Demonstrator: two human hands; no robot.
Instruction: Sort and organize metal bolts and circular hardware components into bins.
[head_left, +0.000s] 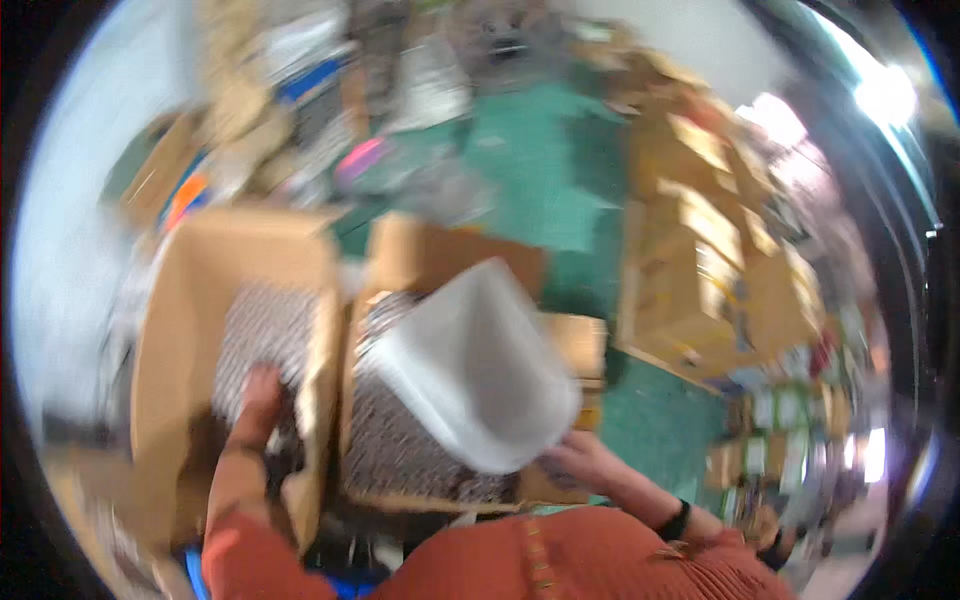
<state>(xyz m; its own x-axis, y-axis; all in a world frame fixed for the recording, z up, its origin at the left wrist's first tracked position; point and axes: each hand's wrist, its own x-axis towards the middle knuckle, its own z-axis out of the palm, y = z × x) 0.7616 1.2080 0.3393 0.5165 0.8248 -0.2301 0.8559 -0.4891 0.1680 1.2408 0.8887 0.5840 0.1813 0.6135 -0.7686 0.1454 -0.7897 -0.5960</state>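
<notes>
Deep tan cardboard box (180, 370), left: dark granular fill (265, 325) blurred. Brown cardboard box (445, 250) alongside is partly hidden by white plastic scoop (490, 370) held above, long axis diagonal, mouth directed up-left. Scoop's near end is clamped by half-hidden right hand (585, 462). Left hand (262, 395) is blurred against fill; grip cannot be told.

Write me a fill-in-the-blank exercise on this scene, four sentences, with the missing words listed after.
1. The right hand holds a scoop coloured ____.
2. The left hand reaches inside an open box made of ____.
3. The scoop is over a second box, which stands to the ____ of the first.
4. The floor is coloured ____.

Missing words: white; cardboard; right; green.
</notes>
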